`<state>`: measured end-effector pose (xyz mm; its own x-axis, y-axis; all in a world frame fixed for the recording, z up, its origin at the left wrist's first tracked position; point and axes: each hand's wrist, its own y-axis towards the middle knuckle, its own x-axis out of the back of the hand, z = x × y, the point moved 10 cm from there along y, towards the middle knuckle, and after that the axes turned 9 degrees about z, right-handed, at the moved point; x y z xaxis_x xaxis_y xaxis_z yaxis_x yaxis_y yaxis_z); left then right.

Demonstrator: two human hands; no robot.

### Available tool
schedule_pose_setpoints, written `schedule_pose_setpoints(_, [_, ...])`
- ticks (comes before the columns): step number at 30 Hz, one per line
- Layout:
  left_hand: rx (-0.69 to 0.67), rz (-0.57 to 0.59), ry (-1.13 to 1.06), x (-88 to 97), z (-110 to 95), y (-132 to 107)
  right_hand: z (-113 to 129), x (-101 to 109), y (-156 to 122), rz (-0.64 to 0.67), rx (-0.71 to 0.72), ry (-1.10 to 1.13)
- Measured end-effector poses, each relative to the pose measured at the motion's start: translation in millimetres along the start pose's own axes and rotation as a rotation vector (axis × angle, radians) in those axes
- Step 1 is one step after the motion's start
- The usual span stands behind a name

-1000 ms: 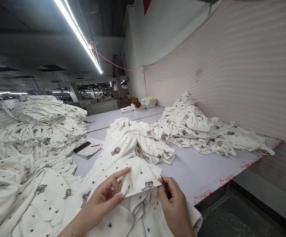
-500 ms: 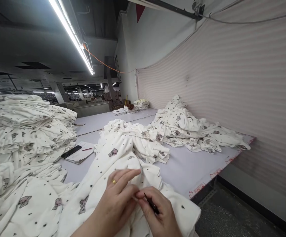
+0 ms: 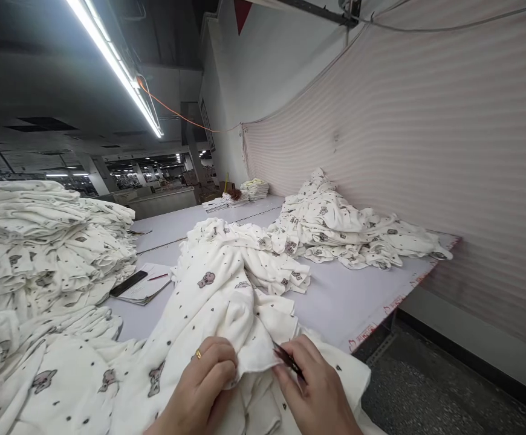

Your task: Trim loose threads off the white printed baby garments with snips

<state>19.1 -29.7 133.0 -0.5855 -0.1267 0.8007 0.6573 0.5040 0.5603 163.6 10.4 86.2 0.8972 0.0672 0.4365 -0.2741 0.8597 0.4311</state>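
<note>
White fleecy fabric [image 3: 208, 308] with grey-pink animal prints and small dark spots lies heaped in front of me. My left hand [image 3: 206, 380], with a gold ring, is closed on the fabric near a hemmed edge. Between the thumb and fingers of my right hand [image 3: 312, 386] is a pair of dark thread snips [image 3: 290, 361], partly hidden by the fingers. Their tip points up and left, close to the hem at the right end of the raised edge. Whether the right fingertips also pinch the cloth is hard to see.
Tall piles of the same printed cloth [image 3: 54, 241] stand on the left. Another heap [image 3: 326, 223] lies at the back right of the table [image 3: 344, 302]. A phone [image 3: 129, 283] rests on a notebook [image 3: 147, 290] with a pen. Folded stacks [image 3: 254, 190] sit farther back.
My hands have moved apart from each other. My left hand has lowered and closed on the fabric edge, and the snips have come to the hem. The view has shifted slightly right.
</note>
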Motion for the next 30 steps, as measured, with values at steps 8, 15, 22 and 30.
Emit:
schedule_pose_setpoints(8, [0.040,-0.045,-0.002,-1.8,2,-1,21,-11,-1,0.128,0.105,-0.090])
schedule_pose_setpoints(15, [0.665,-0.001,-0.607,-23.2,57,-10,-3,-13,9,0.023,0.005,-0.077])
schedule_pose_setpoints(22, [0.898,-0.157,-1.136,-44.2,66,-13,6,-12,17,-0.096,0.136,0.194])
schedule_pose_setpoints(30, [0.878,0.051,-0.868,-52.4,69,-12,2,-25,17,-0.087,0.107,0.120])
